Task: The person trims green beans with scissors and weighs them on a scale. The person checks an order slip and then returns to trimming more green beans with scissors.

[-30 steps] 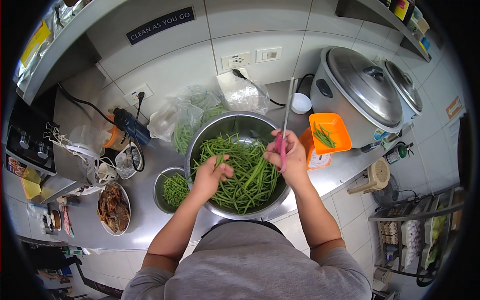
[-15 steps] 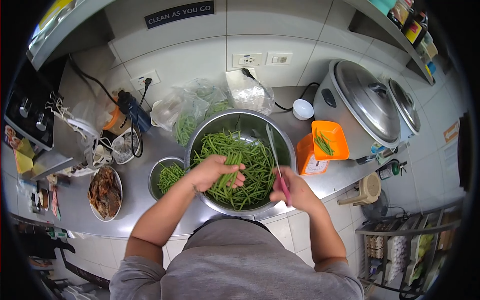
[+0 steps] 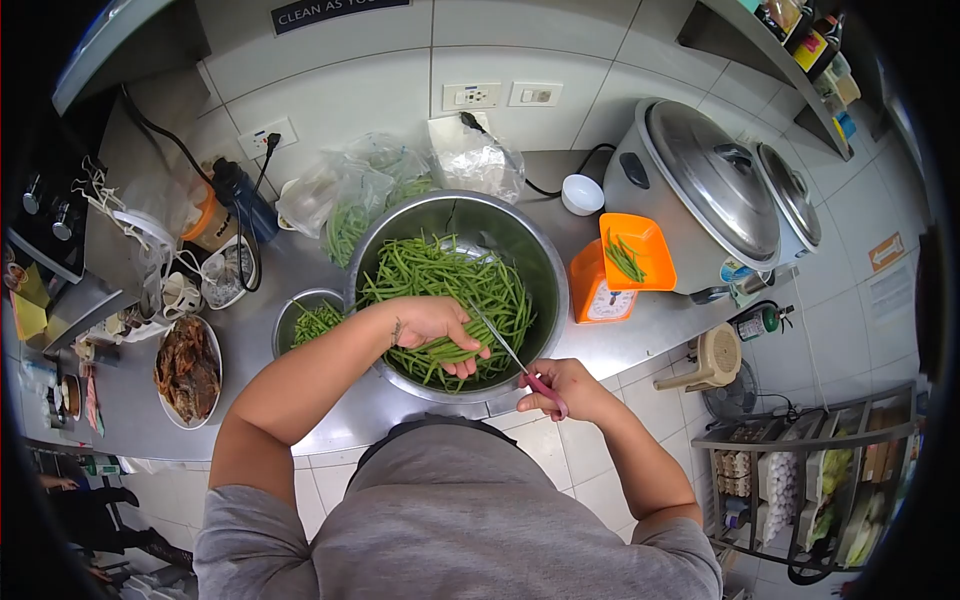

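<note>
A large steel bowl on the counter holds a heap of long green beans. Over its near part, my left hand curls around a bunch of green beans. My right hand, at the bowl's near right rim, grips pink-handled scissors. Their metal blades slant up and left over the beans, the tip close to the bunch in my left hand. A smaller steel bowl of short cut bean pieces stands to the left, partly behind my forearm.
An orange scale with a few beans in its pan stands right of the bowl, before a big lidded pot and a small white bowl. Plastic bags lie behind; a dish of browned food sits left.
The scissors have swung from upright at the bowl's right side to a leftward slant near the held beans. My right hand is lower. The whole view has shifted slightly.
</note>
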Tool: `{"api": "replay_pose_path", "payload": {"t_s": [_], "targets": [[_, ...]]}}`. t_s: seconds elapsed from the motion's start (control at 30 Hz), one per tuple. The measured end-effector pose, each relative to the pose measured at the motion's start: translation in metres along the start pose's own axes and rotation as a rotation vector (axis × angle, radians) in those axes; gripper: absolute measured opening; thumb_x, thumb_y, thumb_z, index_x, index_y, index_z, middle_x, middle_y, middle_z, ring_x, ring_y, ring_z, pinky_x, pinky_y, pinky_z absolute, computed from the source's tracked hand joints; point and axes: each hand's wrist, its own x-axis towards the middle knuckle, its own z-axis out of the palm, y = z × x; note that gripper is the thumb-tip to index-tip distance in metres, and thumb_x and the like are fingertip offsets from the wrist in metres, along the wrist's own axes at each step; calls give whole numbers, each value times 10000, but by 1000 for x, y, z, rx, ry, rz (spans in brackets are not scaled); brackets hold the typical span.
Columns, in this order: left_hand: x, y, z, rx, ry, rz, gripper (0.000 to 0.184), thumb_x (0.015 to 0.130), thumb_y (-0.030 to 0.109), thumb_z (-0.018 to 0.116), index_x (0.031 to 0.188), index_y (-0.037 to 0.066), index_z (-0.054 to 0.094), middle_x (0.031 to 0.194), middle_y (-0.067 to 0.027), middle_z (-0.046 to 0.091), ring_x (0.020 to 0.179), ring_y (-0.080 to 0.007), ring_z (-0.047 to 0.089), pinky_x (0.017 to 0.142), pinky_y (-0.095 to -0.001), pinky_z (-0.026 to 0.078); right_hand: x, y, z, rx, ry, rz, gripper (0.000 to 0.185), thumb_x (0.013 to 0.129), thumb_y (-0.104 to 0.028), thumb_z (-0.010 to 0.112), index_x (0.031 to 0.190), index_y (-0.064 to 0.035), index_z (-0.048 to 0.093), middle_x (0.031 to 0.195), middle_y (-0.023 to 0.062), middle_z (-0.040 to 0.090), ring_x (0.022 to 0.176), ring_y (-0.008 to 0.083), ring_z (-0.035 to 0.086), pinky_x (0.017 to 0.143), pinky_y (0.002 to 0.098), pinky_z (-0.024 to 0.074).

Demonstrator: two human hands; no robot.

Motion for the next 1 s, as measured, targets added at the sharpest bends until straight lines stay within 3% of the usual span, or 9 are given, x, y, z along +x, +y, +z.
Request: {"api": "replay_pose_path", "payload": {"t_s": [0.13,0.2,0.23,0.3,0.43,0.63,0.73,0.83,1.0], "targets": [[3,-5,-2,27,35,27,267,928,141,576,1131,-32,584,899,-187,668,777,-250,677,686,-329,545,-3,12,10,73,74,-69,617,747,-381,800,1138,7,523,764,54,595,573,103,556,495,232,452],[3,-2,-4,-157,238,460,219,976,148,489,1134,6,541,950,-196,662,820,-239,657,726,-339,514,-6,18,19,191,115,-116,644,760,-405,786,1163,8,502,783,54,595,589,108,558,508,234,459],[4,2,-2,-152,241,461,219,976,148,489,1134,6,541,950,-196,662,820,-239,657,726,-339,514,-6,18,27,262,72,-158,673,776,-429,763,1197,6,470,815,60,594,624,114,564,529,238,468],[11,14,6,-617,663,991,184,1015,160,397,1128,47,488,1029,-211,643,898,-231,628,758,-341,486,-2,15,44,333,28,-204,701,792,-452,741,1231,4,438,847,67,592,660,120,571,549,243,476],[17,32,34,-1018,815,1272,163,1020,143,386,1130,50,462,1108,-194,625,1036,-250,605,853,-345,488,21,-10,76,198,15,-264,721,822,-493,686,1259,11,412,893,105,589,740,136,585,597,277,484],[31,-6,64,-878,841,1204,147,1001,125,441,1113,30,443,1152,-195,588,1060,-282,591,950,-404,489,37,-33,72,350,245,-240,752,753,-535,741,1166,38,482,747,113,597,603,141,581,518,280,467],[37,-22,62,-883,832,1223,130,977,103,497,1084,38,462,1143,-186,604,1055,-267,595,947,-400,496,37,-30,71,344,381,-245,575,751,-405,791,1022,40,547,562,24,524,462,111,510,427,250,411],[43,-29,55,-869,850,1165,141,991,128,468,1098,40,441,1169,-186,600,1076,-282,599,951,-394,487,40,-20,74,330,359,-240,427,813,-302,759,972,16,524,598,30,550,469,102,531,421,227,408],[49,-33,49,-922,885,1090,141,997,152,459,1089,47,437,1155,-180,611,1061,-284,610,929,-391,497,35,-20,75,431,361,-217,424,842,-324,725,984,17,517,593,30,541,469,103,519,404,230,404]]}}
